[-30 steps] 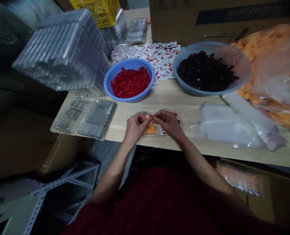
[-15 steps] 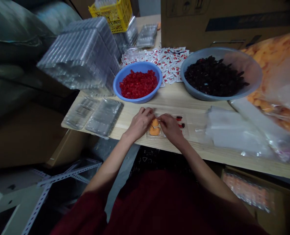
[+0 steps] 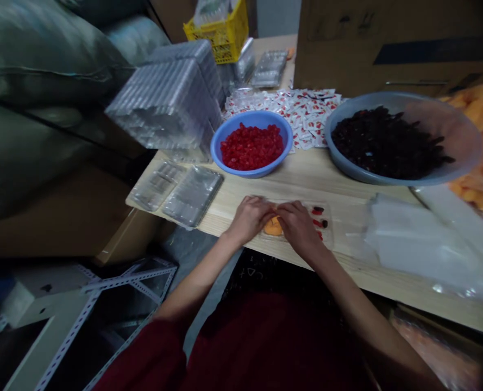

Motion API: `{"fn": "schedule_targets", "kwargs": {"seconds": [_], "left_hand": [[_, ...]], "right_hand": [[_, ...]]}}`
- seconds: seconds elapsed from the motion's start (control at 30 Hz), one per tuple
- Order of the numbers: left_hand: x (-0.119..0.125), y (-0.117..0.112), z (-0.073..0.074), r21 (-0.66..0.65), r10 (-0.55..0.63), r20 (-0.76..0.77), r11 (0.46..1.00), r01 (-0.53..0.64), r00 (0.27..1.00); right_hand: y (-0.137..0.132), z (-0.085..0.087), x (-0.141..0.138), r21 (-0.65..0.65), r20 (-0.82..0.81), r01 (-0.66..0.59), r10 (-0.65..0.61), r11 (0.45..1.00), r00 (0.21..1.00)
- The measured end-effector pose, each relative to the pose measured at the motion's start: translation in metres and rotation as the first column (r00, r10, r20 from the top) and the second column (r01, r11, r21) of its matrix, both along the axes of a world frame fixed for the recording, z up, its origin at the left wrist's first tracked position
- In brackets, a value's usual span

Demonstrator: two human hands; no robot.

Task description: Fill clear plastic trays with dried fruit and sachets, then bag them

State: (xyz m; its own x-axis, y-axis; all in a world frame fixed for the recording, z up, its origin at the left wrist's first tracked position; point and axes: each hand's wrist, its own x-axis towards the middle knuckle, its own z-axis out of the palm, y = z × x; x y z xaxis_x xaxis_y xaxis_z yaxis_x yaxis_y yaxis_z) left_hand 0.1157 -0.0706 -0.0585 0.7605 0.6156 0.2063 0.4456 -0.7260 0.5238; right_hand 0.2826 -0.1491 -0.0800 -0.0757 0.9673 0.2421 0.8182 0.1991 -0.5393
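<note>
From where I stand, the small blue bowl (image 3: 251,172) of red pieces is the thing to steer by. On the wearer's side of it, near the table's front edge, lies a shallow clear tray (image 3: 327,213). The left hand (image 3: 247,221) and right hand (image 3: 301,229) have just drawn together over it, fingertips meeting at its end nearer the left hand. Both are curled and closed in a pinch on an orange piece (image 3: 274,209), of which only a sliver shows; how the grip is shared between them I can't tell. A larger orange piece (image 3: 273,227) lies in the tray just below the fingers.

Half a second ago the upper orange shape showed plainly between the hands; now the fingers nearly hide it. Meanwhile, more of the red-and-dark pieces (image 3: 317,222) at the tray's other end has come into sight past the right hand. To me that means the work is at the orange end, with the red-and-dark end left alone for now.

Left of the blue bowl rises a stack of clear trays (image 3: 163,100); behind it spread the printed sachets (image 3: 310,119); to its right stands the big bowl (image 3: 463,127) of dark fruit.
</note>
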Motion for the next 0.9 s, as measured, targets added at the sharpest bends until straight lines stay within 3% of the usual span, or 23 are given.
{"fn": "schedule_targets", "kwargs": {"seconds": [0.07,0.17,0.23,0.33,0.4,0.5,0.57,0.77,0.9], "left_hand": [[0.001,-0.012,0.003,0.047,0.003,-0.022,0.999,-0.002,1.0],[-0.014,-0.018,0.017,0.09,0.03,0.061,0.995,-0.036,0.998],[-0.037,-0.008,0.029,0.105,0.191,0.144,0.973,-0.207,0.971],[-0.082,0.024,0.04,0.039,0.544,0.157,0.83,-0.556,0.824],[-0.107,0.049,0.04,-0.095,0.66,0.04,0.75,-0.654,0.751],[-0.126,0.076,0.031,-0.302,0.648,-0.087,0.707,-0.64,0.757],[-0.13,0.086,0.023,-0.363,0.617,-0.107,0.706,-0.609,0.779],[-0.136,0.092,0.002,-0.421,0.613,-0.112,0.684,-0.596,0.782],[-0.138,0.09,-0.001,-0.416,0.648,-0.13,0.652,-0.634,0.751]], "right_hand": [[-0.005,0.003,0.001,0.066,-0.037,0.029,-0.026,0.997,0.999],[-0.015,0.007,0.004,0.145,-0.065,0.031,-0.022,0.989,0.998],[-0.024,0.008,0.008,0.168,0.015,0.056,-0.059,0.984,0.998],[-0.035,0.004,0.016,0.184,0.102,0.147,-0.168,0.972,0.981],[-0.041,-0.002,0.02,0.172,0.091,0.176,-0.194,0.969,0.977],[-0.047,-0.011,0.023,0.172,0.062,0.189,-0.202,0.967,0.977],[-0.051,-0.014,0.024,0.192,0.037,0.193,-0.203,0.962,0.978],[-0.062,-0.013,0.036,0.195,-0.033,0.227,-0.225,0.954,0.974],[-0.066,-0.007,0.041,0.192,-0.056,0.217,-0.21,0.957,0.976]]}}
